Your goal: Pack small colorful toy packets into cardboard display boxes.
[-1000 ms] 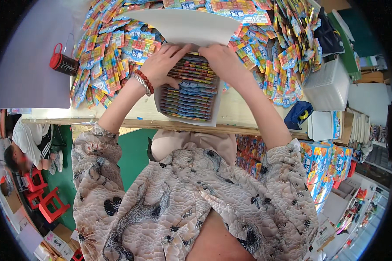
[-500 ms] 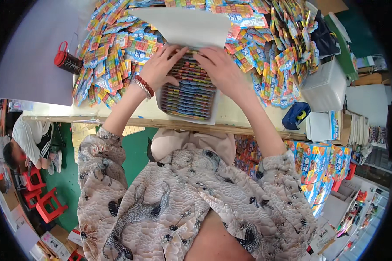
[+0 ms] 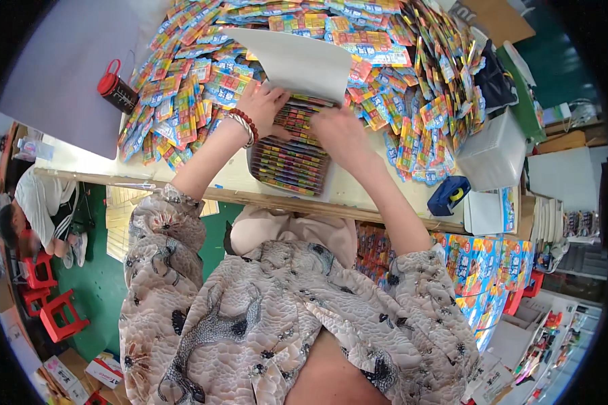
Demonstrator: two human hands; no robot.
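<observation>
A white box stands open near the table's front edge, its pale lid raised on the far side. Rows of colourful flat packets stand on edge inside it. My left hand lies over the box's far left side, fingers stretched toward the lid's base and thumb apart over the packets. Across the box, my right hand is at the far right side, close to the packets. Its fingers are curled and smeared by motion, so whether they hold anything is hidden.
A big heap of similar packets surrounds the box's far side. A black bottle with a red lid stands left. At right are a blue tape dispenser and a translucent bin. Red stools and another person are at left.
My right hand has come back from the lid's base toward the box's right side, its fingers curling. My left hand has shifted slightly nearer. The whole view has turned a little.
</observation>
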